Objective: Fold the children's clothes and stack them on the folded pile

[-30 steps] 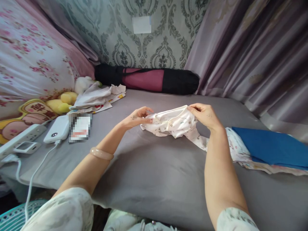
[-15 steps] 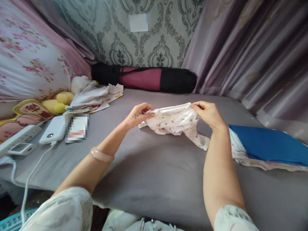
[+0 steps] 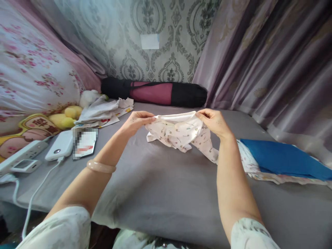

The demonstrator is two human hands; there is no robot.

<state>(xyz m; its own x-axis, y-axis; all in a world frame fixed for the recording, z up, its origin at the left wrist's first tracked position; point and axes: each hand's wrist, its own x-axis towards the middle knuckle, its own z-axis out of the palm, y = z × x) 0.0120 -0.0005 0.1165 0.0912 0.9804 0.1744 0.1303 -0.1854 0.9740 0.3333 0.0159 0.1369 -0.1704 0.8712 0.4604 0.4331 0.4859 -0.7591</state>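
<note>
Over grey bed sheet [image 3: 160, 186], head view: left hand [image 3: 136, 121] and right hand [image 3: 214, 121] pinch top edge of little printed cloth [image 3: 178, 133], one each end. Cloth stretches left to right between hands, rest hangs down onto sheet. Blue cloth [image 3: 280, 159] lies right; curtain [image 3: 272, 62] behind.

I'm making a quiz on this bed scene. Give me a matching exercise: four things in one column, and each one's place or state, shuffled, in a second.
Things:
1. printed garment
2. blue cloth
3. power bank
4. rolled mat bag

Places or states:
A. against the patterned wall
B. left edge of the bed, cable plugged in
C. held up by its top edge between left hand and right hand
D. lying flat on the right, over printed fabric

Pairs: 1-C, 2-D, 3-B, 4-A
</note>
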